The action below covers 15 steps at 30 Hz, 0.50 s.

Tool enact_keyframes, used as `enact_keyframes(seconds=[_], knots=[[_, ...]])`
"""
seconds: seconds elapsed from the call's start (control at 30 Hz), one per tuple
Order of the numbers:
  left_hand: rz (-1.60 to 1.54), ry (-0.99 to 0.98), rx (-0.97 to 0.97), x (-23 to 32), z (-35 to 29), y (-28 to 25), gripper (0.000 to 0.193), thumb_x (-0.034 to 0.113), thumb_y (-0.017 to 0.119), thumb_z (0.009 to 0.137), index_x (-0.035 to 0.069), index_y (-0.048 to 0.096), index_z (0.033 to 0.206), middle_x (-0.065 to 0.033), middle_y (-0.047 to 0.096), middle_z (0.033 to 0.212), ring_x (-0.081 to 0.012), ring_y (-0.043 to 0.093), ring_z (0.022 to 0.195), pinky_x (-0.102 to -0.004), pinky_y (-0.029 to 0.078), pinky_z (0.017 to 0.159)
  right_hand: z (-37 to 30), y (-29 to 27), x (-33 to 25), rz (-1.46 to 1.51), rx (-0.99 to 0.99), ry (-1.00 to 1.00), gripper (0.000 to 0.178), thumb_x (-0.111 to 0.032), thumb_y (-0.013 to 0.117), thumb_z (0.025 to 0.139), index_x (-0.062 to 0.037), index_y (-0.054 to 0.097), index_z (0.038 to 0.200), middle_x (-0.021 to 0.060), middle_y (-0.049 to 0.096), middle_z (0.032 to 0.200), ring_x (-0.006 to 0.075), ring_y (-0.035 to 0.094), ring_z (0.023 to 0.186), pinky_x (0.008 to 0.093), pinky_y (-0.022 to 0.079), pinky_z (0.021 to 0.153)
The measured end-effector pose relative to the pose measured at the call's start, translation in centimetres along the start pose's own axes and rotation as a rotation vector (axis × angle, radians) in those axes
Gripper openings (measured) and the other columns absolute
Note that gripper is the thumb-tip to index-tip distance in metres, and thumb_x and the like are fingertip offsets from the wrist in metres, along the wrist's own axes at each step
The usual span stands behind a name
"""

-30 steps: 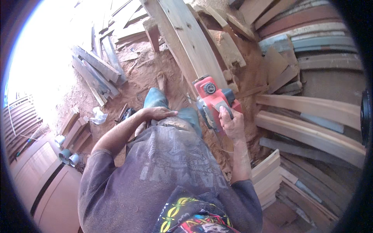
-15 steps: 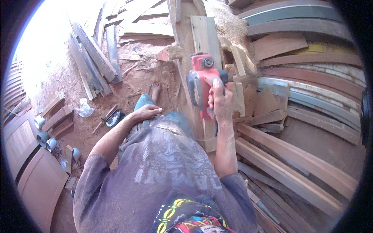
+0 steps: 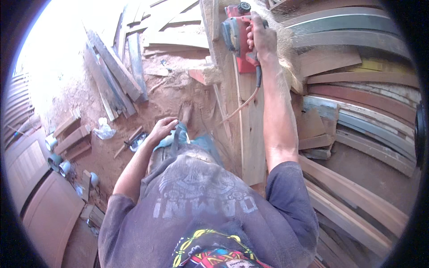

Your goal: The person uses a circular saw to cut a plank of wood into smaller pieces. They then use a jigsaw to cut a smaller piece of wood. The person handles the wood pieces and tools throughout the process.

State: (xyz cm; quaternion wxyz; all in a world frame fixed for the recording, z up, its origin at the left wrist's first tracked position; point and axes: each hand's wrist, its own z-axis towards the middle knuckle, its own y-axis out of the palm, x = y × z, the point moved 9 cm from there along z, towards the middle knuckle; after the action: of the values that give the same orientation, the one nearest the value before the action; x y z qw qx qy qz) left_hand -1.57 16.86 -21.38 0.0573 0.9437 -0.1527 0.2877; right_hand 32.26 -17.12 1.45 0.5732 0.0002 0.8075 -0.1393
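My right hand (image 3: 262,39) is wrapped round the handle of a red and black electric planer (image 3: 241,42), my arm stretched far forward. The planer rests on the far part of a long pale wooden board (image 3: 252,134), whose near end lies beside my right hip. From the back of the tool a cord (image 3: 243,105) trails toward me and crosses the board's left edge. My left hand (image 3: 164,128) hovers near my left thigh, holding nothing, its fingers loosely stretched out.
Stacked planks (image 3: 362,78) and long beams (image 3: 353,192) fill the right side. Wood shavings (image 3: 290,49) lie beside the planer. Several dark boards (image 3: 109,71) lean at the far left. Door panels (image 3: 51,205), a plastic bag (image 3: 104,129) and cups (image 3: 54,161) are on the left.
The planer in my right hand has slid away from me along the board, and my right arm has straightened. My left hand has lifted off my thigh. More of the board's near part shows.
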Motion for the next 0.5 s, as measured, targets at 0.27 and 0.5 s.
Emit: enact_keyframes(seconds=[0.27, 0.5], knots=[[0.449, 0.548, 0.148, 15.7, -1.8, 1.5, 0.041, 0.018, 0.073, 0.101, 0.003, 0.066, 0.139, -0.0183, 0.074, 0.13, -0.029, 0.075, 0.114, -0.0417, 0.061, 0.094, -19.5, -8.6, 5.5, 0.237, 0.13, -0.065, 0.053, -0.054, 0.059, 0.111, -0.0026, 0.068, 0.103, -0.0002, 0.06, 0.079, 0.0058, 0.05, 0.052, 0.0252, 0.035, 0.044], [1.326, 1.314, -0.288, 28.0, -2.8, 20.6, 0.1, 0.028, 0.091, 0.081, 0.017, 0.039, 0.166, -0.0142, 0.037, 0.172, -0.0338, 0.031, 0.161, -0.0578, 0.031, 0.128, -43.9, -15.5, 11.8, 0.147, 0.451, 0.357, 0.057, -0.057, 0.055, 0.111, -0.0016, 0.069, 0.112, -0.0028, 0.051, 0.066, 0.0084, 0.049, 0.054, 0.0281, 0.038, 0.048]])
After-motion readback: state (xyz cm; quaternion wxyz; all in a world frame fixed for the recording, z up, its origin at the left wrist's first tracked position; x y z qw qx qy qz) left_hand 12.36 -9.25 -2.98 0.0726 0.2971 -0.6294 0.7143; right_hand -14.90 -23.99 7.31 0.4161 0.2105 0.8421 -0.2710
